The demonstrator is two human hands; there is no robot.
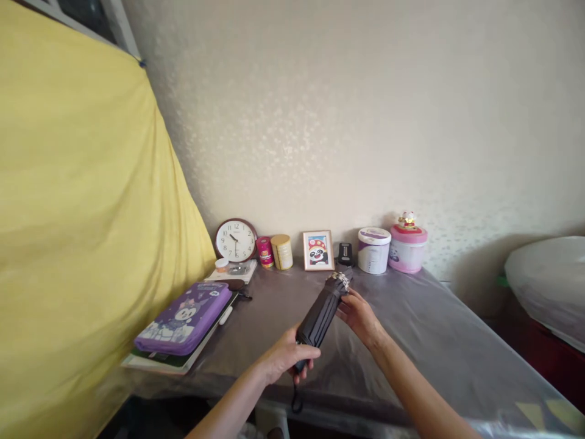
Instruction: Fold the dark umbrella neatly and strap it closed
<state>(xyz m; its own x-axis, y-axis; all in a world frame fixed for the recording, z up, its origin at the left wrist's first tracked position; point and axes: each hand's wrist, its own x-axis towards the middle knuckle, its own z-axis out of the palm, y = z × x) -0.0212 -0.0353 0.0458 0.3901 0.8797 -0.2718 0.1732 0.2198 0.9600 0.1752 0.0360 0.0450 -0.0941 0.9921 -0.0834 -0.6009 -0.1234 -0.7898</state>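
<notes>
A folded black umbrella (322,314) is held at a slant above the table, its rib tips pointing up and away to the right. My left hand (290,355) wraps around its lower end by the handle, thumb across the front. From that end a dark wrist strap (297,399) dangles. My right hand (359,314) holds the upper end from the right side, close to the pale rib tips; some of its fingers are hidden behind the fabric.
The table (402,341) has a grey cover. At left, a purple case (185,317) lies on books. Along the wall stand a clock (236,241), a yellow can (282,252), a picture frame (319,250), a white tub (373,251) and a pink tub (408,249). A yellow curtain (82,183) hangs left.
</notes>
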